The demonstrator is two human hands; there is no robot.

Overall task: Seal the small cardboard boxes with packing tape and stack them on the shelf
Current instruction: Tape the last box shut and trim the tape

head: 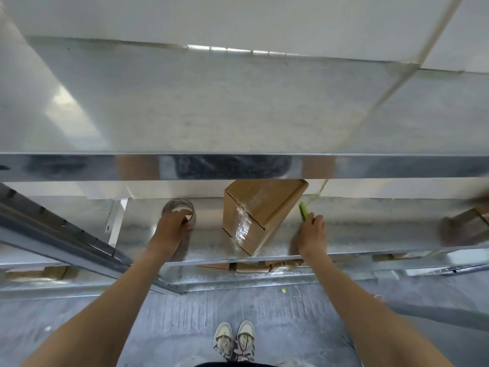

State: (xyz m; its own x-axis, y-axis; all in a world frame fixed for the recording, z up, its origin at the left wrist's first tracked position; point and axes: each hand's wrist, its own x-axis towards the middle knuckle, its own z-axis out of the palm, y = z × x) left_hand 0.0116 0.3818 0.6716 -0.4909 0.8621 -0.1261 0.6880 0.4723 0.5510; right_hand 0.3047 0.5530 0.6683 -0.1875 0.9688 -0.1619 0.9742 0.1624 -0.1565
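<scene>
Shelf unit: a galvanised sheet-metal shelf (344,234) is seen from above, with a second, wider metal shelf (238,107) over it; the front lip of the upper one reflects the person's arms and dark clothing.
Upright: a slotted grey steel post (60,234) runs diagonally across the left side of the rack.
Wall: a white wall (238,19) is seen behind the shelves, with a pale seam running diagonally at the right.
Floor: a grey, scuffed concrete floor (291,327) lies below, with small pale specks on it; a pair of light sneakers (234,340) is seen at bottom centre.
Task box: a small brown cardboard box (258,215), with clear packing tape across its near edge, stands on the lower shelf between the two hands, its far end under the lip of the upper shelf.
Left hand: the left hand (172,226) is curled over the near rim of a roll of clear packing tape (178,207) and grips it; the roll rests on the lower shelf, left of the box.
Right hand: the right hand (313,229) is closed round a slim yellow-green utility knife (304,211), the tip pointing away, just beside the box's right side.
Other boxes: a blurred brown carton (463,223) is seen at the far right of the shelf; further brown cardboard boxes (254,267) are seen on a level below, mostly hidden.
</scene>
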